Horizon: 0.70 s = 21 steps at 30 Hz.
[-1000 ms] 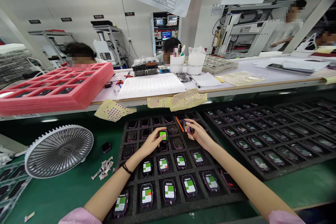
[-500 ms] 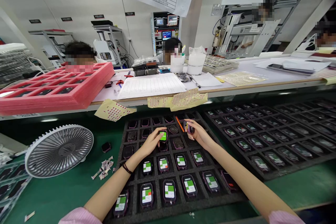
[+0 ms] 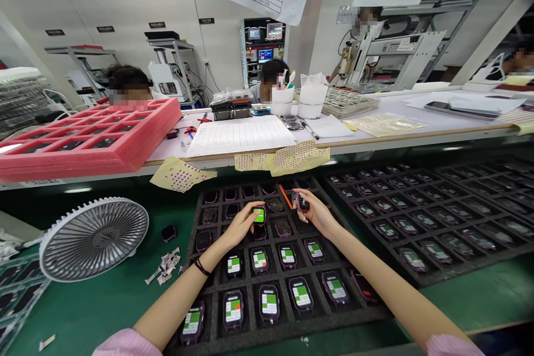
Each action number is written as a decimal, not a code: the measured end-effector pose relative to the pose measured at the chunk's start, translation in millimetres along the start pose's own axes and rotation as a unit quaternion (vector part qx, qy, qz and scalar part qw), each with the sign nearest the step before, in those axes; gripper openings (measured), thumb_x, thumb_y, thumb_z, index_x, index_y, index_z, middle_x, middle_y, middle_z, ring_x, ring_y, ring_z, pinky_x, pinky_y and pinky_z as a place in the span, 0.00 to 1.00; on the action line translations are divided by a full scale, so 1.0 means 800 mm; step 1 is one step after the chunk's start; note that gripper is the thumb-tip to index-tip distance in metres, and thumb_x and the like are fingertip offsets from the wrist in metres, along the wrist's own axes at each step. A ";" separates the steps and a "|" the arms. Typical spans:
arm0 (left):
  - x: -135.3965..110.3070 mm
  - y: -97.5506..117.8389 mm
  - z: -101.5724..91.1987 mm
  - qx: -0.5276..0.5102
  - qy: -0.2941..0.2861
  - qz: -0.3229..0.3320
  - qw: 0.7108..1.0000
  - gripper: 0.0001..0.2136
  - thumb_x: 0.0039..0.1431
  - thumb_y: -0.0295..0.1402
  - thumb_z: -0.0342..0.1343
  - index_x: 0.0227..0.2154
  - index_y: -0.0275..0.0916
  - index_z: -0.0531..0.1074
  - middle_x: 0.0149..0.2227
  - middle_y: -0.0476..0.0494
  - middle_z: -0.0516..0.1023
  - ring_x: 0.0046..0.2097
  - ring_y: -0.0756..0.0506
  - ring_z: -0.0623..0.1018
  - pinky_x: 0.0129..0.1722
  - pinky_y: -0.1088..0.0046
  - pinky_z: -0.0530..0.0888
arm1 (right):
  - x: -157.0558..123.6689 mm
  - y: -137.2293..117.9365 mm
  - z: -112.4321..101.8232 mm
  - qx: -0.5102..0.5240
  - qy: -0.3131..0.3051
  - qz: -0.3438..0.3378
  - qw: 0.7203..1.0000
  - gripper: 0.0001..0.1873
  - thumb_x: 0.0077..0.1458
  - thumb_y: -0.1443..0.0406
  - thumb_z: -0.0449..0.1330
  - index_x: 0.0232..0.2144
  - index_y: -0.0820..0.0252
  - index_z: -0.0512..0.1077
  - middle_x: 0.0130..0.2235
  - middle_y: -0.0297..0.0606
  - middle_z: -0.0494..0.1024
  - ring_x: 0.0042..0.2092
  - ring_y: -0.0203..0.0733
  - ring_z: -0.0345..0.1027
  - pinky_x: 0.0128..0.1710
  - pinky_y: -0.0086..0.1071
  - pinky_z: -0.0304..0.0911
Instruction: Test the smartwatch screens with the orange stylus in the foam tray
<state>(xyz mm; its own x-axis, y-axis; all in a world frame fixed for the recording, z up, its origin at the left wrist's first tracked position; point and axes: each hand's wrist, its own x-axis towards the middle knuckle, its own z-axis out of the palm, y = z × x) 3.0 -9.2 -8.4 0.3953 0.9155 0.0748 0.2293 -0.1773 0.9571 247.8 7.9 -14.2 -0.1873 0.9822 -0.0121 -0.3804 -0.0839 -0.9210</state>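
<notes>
Here I am, my left hand [image 3: 240, 226] closed around a green-screened smartwatch [image 3: 259, 215] above the black foam tray [image 3: 217, 283] at bottom centre, while my right hand [image 3: 315, 214] pinches a second smartwatch [image 3: 303, 203] between its fingers, over the tray's top rows.

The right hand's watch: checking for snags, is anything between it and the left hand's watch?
An orange stick lies on the foam tray between the watch in the right hand and the green-screened watch under the left hand, beside a dark watch in a pocket.
</notes>
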 end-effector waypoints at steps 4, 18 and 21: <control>-0.002 0.003 0.001 0.001 -0.008 -0.001 1.000 0.20 0.59 0.42 0.50 0.52 0.40 0.63 0.29 0.51 0.65 0.24 0.53 0.65 0.26 0.76 0.66 | -0.003 -0.005 0.003 -0.036 0.030 -0.016 0.999 0.19 0.49 0.55 0.61 0.41 0.58 0.67 0.22 0.31 0.73 0.17 0.30 0.57 0.16 0.26 0.49; 0.000 -0.006 -0.002 -0.045 0.019 0.007 0.999 0.22 0.61 0.44 0.44 0.53 0.38 0.64 0.29 0.49 0.66 0.26 0.52 0.65 0.24 0.77 0.64 | -0.003 -0.009 0.005 -0.044 0.042 -0.015 0.998 0.18 0.45 0.54 0.63 0.36 0.59 0.69 0.19 0.30 0.70 0.16 0.30 0.56 0.16 0.26 0.47; 0.000 -0.005 -0.001 -0.009 0.018 0.017 1.000 0.21 0.60 0.44 0.48 0.52 0.38 0.65 0.28 0.50 0.65 0.26 0.53 0.64 0.25 0.77 0.64 | -0.003 -0.009 0.005 -0.046 0.041 -0.013 0.998 0.18 0.46 0.55 0.63 0.36 0.59 0.69 0.19 0.30 0.71 0.17 0.30 0.56 0.17 0.26 0.47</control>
<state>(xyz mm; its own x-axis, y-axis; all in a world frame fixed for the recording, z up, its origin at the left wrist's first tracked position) 1.8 -8.2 -12.2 0.3711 0.9212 0.1173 0.1990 -0.2023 0.9589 247.3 5.3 -6.0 -0.1018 0.9947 -0.0164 -0.2991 -0.0463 -0.9531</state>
